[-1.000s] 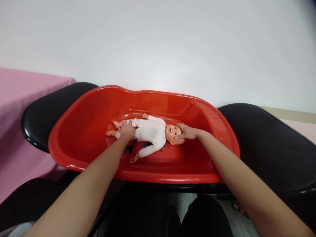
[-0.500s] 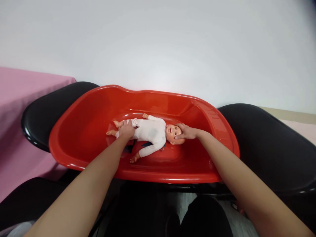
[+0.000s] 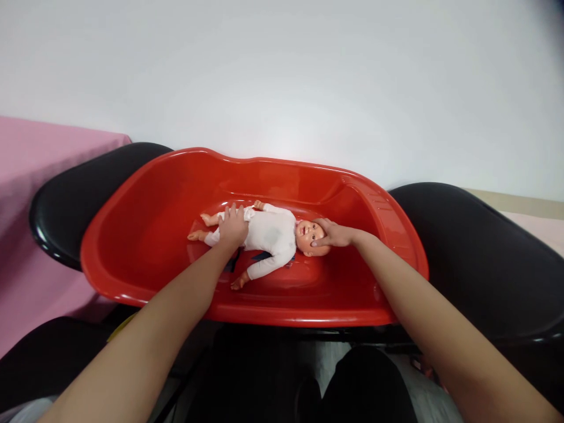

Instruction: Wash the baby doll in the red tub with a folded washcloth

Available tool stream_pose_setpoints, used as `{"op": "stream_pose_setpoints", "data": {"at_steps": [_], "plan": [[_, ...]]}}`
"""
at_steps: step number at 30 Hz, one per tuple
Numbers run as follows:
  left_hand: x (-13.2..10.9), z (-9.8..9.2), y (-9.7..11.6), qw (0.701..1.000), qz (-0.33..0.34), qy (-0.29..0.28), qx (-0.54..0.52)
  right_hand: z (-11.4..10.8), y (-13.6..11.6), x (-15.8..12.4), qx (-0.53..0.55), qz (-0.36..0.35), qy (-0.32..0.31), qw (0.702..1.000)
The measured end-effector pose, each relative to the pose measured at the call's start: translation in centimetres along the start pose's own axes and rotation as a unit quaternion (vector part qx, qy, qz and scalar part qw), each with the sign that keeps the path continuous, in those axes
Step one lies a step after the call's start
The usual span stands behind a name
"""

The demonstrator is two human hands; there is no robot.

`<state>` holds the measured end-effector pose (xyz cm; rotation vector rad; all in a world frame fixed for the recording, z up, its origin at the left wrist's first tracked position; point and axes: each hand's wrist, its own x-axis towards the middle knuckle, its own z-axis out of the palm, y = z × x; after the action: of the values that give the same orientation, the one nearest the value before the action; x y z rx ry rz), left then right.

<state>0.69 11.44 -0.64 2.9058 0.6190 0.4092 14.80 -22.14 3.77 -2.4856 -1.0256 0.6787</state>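
A baby doll in a white long-sleeved outfit lies on its back inside a red baby bathtub. Its head points right, its bare feet left, and a greyish patch marks its front. My left hand rests over the doll's hips, fingers stretched out and a little apart. At the other end, my right hand cups the top of the doll's head, with the thumb on the near side and the fingers on the far side.
Black padded seats flank the tub, one at the left and one at the right. Pink cloth drapes a surface on the far left. Behind the tub rises a white wall.
My left hand has shifted slightly right along the doll, and its fingers, curled before, now lie stretched out. My right hand stays on the head. The doll has hardly moved.
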Motion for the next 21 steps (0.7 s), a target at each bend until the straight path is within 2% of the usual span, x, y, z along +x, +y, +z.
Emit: {"op": "stream_pose_setpoints", "data": {"at_steps": [2,4,6,8,11,16,21], "plan": [[-0.1,0.0,0.9,0.994,0.106,-0.014,-0.035,0.0,0.0,0.0,-0.002,-0.002,0.000,1.000],[-0.4,0.2,2.0,0.974,0.216,-0.038,-0.063,0.0,0.0,0.1,-0.003,0.001,0.000,1.000],[-0.9,0.4,3.1,0.954,0.283,-0.066,-0.071,0.1,0.2,0.2,-0.001,0.002,-0.002,1.000],[-1.5,0.4,4.0,0.955,0.268,-0.106,-0.069,0.1,0.4,0.2,0.004,0.001,-0.006,1.000],[-1.6,0.7,4.1,0.969,0.178,-0.155,-0.068,0.0,0.4,0.2,0.006,0.000,-0.011,1.000],[-0.2,2.7,1.7,0.975,0.171,-0.119,-0.077,-0.1,0.0,0.0,0.003,0.005,-0.013,1.000],[0.7,3.6,-1.0,0.989,0.088,-0.098,-0.065,-0.2,-0.2,-0.2,0.012,-0.001,-0.017,1.000]]}}
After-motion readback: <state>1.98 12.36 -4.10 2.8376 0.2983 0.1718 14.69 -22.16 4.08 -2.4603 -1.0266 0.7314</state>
